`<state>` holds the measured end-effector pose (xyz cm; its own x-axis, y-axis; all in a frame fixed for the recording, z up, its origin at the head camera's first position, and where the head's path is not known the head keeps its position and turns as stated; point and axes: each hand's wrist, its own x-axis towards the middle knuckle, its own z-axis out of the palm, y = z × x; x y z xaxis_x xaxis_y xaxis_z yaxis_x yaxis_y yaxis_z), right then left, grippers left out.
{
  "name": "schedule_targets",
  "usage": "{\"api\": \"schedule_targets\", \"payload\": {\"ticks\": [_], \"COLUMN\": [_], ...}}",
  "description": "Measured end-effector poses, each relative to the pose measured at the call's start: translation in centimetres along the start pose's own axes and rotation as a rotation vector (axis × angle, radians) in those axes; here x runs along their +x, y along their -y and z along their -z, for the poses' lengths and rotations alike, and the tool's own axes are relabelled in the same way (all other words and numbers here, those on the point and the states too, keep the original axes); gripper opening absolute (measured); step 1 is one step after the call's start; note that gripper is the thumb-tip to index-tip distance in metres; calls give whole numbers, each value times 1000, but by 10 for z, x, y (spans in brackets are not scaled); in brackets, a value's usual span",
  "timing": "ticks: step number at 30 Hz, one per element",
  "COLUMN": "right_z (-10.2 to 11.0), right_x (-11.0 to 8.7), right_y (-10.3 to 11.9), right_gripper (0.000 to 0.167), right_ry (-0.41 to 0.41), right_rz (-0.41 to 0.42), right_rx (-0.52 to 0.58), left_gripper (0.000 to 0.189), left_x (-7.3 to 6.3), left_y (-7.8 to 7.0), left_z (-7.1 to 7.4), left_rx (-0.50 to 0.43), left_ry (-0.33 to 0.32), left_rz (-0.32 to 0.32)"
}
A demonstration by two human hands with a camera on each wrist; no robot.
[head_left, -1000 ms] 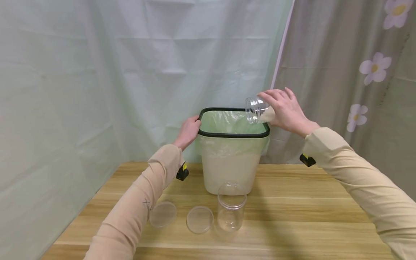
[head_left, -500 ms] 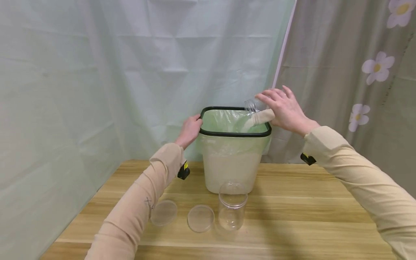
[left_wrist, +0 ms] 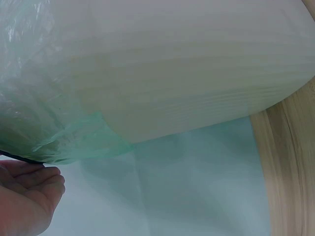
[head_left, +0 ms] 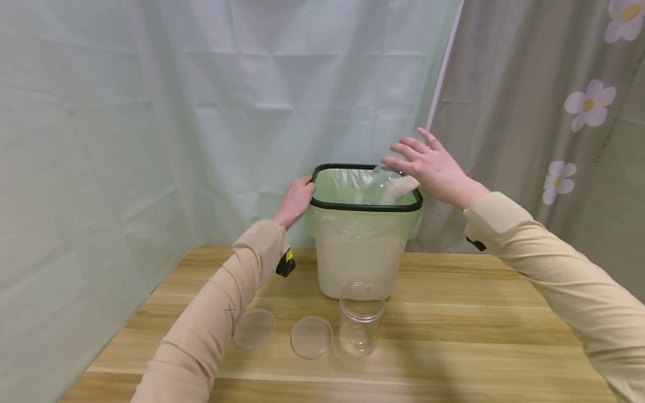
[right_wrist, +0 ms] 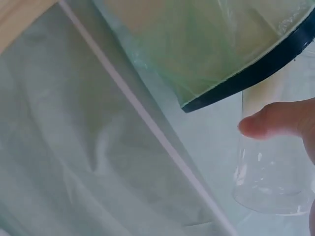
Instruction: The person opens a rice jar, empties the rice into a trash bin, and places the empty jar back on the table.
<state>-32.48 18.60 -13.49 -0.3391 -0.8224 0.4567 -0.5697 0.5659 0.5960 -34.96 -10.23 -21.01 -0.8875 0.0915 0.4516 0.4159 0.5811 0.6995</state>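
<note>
My left hand (head_left: 296,200) grips the black rim of the trash bin (head_left: 360,257) at its left side. The bin is pale and lined with a greenish see-through bag (head_left: 347,182). Over the bin's right rim, my right hand (head_left: 437,172) holds a clear plastic jar (right_wrist: 266,182), tipped with its mouth down into the bin. The thumb (right_wrist: 275,120) lies along the jar's wall in the right wrist view. Pale powdery contents (head_left: 402,187) slide toward the mouth; the fingers partly hide the jar in the head view.
A second clear jar (head_left: 360,330) stands upright on the wooden table (head_left: 468,324), just in front of the bin. Two clear round lids, a near one (head_left: 311,337) and one by the left sleeve (head_left: 255,328), lie left of it. Curtains (head_left: 282,84) hang behind.
My right hand has tipped the jar further down and moved slightly left, and the pale contents have slid out into the bin. The left hand keeps its grip on the rim.
</note>
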Motion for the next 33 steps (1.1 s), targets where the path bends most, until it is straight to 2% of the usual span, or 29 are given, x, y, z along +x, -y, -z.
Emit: {"api": "schedule_targets", "payload": {"ticks": [3,7,12,17,21,23,25,27,30,33], "right_z": [4,8,11,9,7,7,6,7,9,11], "right_x": [6,15,23,28,30,32,33,34,34,32], "right_y": [5,11,20,27,31,32,32,32,29,27], "right_gripper": [70,78,81,78,72,70,71,75,83,83], "right_ry": [84,194,274,287,277,273,280,297,312,281], "right_rz": [66,158,271,377,467,502,491,447,339,241], "right_rx": [-74,-199,-366,-512,-674,-711,-662,-587,-431,-280], "left_gripper": [20,33,32,31,28,24,25,32,40,43], "left_x": [0,-1,-1,-1,0,-1,-1,-2,-2,-2], "left_y": [-1,0,0,-1,-2,-2,-2,-1,-1,-1], "left_z": [0,0,0,-1,-2,-2,-2,-1,0,1], "left_rx": [3,-1,0,9,12,8,-4,-18,-32,-24], "left_ry": [3,9,7,-1,-5,4,6,12,20,27], "left_rz": [-2,4,5,1,-5,-5,-4,3,9,13]}}
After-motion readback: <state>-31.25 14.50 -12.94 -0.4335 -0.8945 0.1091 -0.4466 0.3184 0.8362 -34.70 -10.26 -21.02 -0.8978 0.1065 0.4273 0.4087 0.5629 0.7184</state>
